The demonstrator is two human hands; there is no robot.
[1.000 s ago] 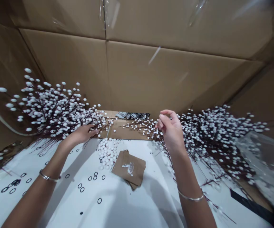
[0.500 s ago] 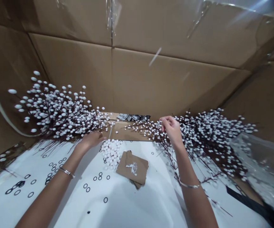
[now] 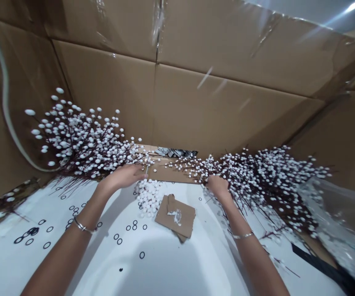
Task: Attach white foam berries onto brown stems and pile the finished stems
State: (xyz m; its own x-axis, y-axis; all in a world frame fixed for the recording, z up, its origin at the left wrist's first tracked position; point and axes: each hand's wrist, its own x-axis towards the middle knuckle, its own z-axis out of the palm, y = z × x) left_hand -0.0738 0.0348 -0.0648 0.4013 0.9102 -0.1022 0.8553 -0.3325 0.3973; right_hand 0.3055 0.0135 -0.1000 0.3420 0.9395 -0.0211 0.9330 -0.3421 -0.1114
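My left hand reaches over the table's back edge with its fingers stretched out, palm down. It lies just above a pile of loose white berries and beside the left bunch of white-berry stems. My right hand is closed, knuckles up, at the near edge of the right bunch of berry stems. What its fingers hold, if anything, is hidden beneath the hand. Between the hands lies a piece of cardboard with a white smear of paste.
Black rings are scattered over the white table. Cardboard walls enclose the back and sides. Clear plastic lies at right, a pale cable hangs at left, and striped material shows in a gap behind.
My right hand has come down from above the berries to the stems near the table's back edge. My left hand has moved slightly right. The view has shifted a little.
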